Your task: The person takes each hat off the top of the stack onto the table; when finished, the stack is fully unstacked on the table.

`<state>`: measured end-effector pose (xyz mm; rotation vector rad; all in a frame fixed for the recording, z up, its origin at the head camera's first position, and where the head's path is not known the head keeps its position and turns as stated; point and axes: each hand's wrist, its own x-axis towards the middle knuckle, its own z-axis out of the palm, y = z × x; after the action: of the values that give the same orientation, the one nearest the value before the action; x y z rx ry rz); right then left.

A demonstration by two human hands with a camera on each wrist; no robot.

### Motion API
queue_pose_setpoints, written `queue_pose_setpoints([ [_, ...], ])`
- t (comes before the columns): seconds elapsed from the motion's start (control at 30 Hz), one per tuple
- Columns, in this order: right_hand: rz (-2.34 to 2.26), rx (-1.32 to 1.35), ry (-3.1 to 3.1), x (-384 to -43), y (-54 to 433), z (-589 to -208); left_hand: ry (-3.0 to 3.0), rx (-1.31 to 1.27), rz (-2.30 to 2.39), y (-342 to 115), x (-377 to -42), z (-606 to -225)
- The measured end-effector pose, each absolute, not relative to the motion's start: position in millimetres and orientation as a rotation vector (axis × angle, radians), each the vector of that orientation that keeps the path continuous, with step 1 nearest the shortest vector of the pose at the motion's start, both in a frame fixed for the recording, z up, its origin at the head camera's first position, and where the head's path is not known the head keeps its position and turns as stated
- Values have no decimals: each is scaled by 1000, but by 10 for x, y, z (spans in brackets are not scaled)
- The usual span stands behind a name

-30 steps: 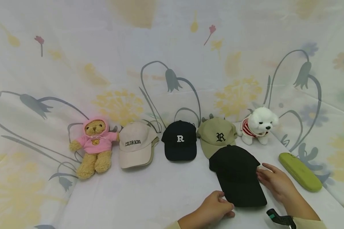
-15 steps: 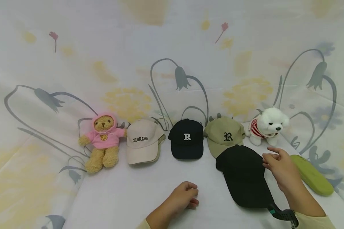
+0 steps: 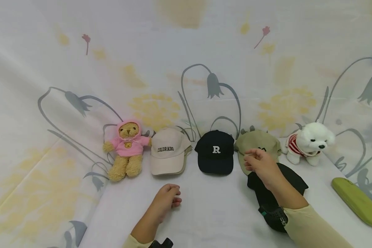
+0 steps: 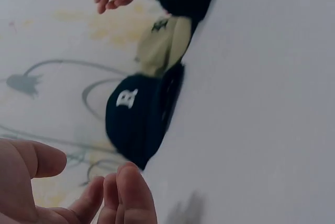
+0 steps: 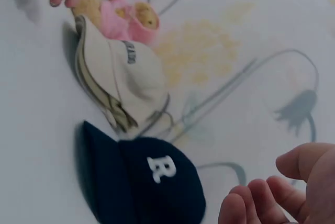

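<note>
My left hand [image 3: 165, 200] hovers over the white cloth in front of the cream COLORADO cap [image 3: 165, 156], its fingers loosely bent around nothing. My right hand [image 3: 263, 167] is raised in front of the khaki cap [image 3: 243, 142] and holds nothing; it hides part of that cap's letter. Beneath the right forearm lies a plain black cap [image 3: 292, 177], partly covered by the arm. Between the two hands, farther back, sits a navy cap [image 3: 215, 162] with a white R. In the right wrist view, thumb and fingers [image 5: 261, 198] stand apart beside the navy cap.
A teddy bear [image 3: 128, 148] in a pink hoodie sits left of the cream cap. To the right are a white plush dog [image 3: 314, 139] in a striped shirt and a green glasses case [image 3: 356, 201]. A flower-printed cloth [image 3: 223, 44] hangs behind the row.
Both hands have let go of the black cap, which stays at the right. The left hand moved left, and the right hand moved up and left over it. The head view has swung left.
</note>
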<state>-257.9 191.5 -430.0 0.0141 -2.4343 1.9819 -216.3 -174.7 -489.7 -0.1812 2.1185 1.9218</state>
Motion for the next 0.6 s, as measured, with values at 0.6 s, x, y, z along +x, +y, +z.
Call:
queue_pose_setpoints([
  [0.6, 1820, 310, -2591, -3387, 899, -4178, 2275, -664, 2033, -2402, -2735, -4940],
])
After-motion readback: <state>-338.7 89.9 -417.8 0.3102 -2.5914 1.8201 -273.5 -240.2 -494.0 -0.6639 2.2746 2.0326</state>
